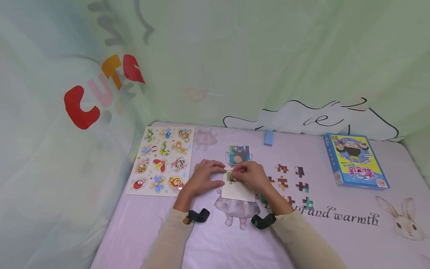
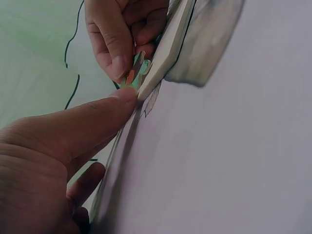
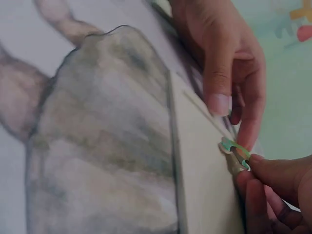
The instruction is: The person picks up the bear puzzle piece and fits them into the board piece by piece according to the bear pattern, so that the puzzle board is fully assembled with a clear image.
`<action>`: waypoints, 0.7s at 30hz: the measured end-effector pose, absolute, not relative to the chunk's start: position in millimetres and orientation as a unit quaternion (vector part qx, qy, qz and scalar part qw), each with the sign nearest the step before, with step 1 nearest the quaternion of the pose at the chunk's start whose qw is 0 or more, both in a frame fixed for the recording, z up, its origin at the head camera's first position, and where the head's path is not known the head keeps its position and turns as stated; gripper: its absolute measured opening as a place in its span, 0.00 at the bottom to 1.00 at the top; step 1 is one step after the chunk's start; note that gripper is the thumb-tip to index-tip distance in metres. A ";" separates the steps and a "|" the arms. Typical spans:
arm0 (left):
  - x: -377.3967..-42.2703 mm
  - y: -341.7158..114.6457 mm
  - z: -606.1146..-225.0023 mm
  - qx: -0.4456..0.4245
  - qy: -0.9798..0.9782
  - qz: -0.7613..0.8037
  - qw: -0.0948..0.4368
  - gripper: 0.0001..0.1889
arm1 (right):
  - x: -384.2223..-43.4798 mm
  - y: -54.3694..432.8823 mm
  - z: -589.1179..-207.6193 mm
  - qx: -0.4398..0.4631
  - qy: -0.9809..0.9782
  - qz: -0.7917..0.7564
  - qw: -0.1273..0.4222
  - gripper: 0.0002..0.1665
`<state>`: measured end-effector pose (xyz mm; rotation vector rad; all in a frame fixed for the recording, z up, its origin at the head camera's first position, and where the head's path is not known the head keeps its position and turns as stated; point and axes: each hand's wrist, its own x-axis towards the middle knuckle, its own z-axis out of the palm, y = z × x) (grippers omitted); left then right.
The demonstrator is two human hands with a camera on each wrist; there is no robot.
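Observation:
A cream-white puzzle board (image 1: pixel 238 193) lies on the table in front of me. At its upper left corner my right hand (image 1: pixel 250 175) pinches a green jigsaw piece (image 1: pixel 229 176) between thumb and fingers. The right wrist view shows this piece (image 3: pixel 236 152) tilted against the board's surface. My left hand (image 1: pixel 204 178) lies at the board's left edge, thumb and fingers apart, thumb touching the rim. Just beyond the board is a picture card (image 1: pixel 239 154) with a bear. Loose jigsaw pieces (image 1: pixel 283 183) lie to the right, some hidden behind my right forearm.
A knob puzzle board (image 1: pixel 160 161) with insect pictures lies at the left. Toward the back stands a small blue block (image 1: pixel 268 138). A blue and yellow box (image 1: pixel 357 160) is at the right. Printed curtains (image 1: pixel 215 63) close off the back and left sides.

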<state>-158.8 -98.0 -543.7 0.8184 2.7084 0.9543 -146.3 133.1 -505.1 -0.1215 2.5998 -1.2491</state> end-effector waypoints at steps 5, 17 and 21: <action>-158.7 -98.2 -544.3 0.273 0.904 0.321 0.076 0.22 | -146.2 128.6 -507.2 -0.034 0.902 -0.414 0.118 0.08; -156.6 -97.4 -540.7 0.270 0.904 0.323 0.074 0.22 | -143.9 122.3 -505.9 -0.014 0.915 -0.392 0.096 0.11; -156.5 -97.1 -540.9 0.272 0.902 0.327 0.074 0.22 | -144.0 120.2 -506.3 -0.005 0.919 -0.382 0.092 0.11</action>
